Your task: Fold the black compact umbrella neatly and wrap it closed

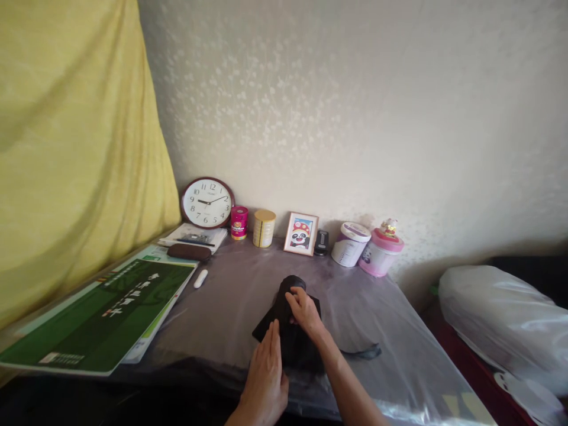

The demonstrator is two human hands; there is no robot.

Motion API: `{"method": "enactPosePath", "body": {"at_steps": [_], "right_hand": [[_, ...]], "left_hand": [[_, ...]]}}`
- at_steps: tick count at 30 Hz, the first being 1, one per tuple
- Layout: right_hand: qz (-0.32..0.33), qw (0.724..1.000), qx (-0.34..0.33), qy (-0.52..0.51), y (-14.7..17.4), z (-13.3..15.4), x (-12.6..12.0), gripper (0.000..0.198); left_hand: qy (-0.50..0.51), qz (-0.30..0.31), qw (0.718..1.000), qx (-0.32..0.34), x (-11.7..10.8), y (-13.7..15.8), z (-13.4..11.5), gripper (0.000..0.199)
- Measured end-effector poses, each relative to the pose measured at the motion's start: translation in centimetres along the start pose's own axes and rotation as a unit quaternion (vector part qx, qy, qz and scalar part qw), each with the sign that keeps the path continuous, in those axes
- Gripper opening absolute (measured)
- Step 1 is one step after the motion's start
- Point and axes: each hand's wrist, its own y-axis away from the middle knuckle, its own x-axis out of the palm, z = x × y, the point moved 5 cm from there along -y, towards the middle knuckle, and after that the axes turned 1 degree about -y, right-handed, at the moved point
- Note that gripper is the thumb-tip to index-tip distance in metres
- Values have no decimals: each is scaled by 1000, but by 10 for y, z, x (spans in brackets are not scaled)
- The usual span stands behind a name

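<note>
A black fabric item lies bunched on the table in front of me, with a rounded, rolled-looking far end and flaps to both sides. Its exact kind cannot be made out. My right hand is on its upper part, fingers curled and closed on the fabric. Along its near left edge rests my left hand, fingers straight and close together, holding nothing. A dark strap stretches over the table to the right of my right forearm; where it joins is hidden.
Green books, a brown case and a small white object lie left on the plastic-covered table. Along the wall stand a clock, tins, a panda picture and tubs. A plastic bag sits right.
</note>
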Motion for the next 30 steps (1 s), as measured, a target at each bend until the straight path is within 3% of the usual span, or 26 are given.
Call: {"method": "enactPosePath", "body": {"at_steps": [5,11,15,19,23,30], "right_hand": [[52,998,-29,-13,5,11,5,25],[61,995,-73,18,16,24,3,24],[31,983,-176,43,36,34,-2,23],[8,950,-302,83,50,34,-4,21],[27,940,-314,126,31,17,1,25],[7,950,-270,155,-39,-11,0,30]], "left_hand": [[0,-20,1000,0,-14,3,-5,96],[-73,25,997,-12,-16,3,-7,86],[-82,22,996,-12,-10,3,-2,80],[-78,2,997,-2,-4,2,1,79],[-81,5,997,-17,-1,2,2,79],[-62,16,998,-28,-3,1,1,78]]}}
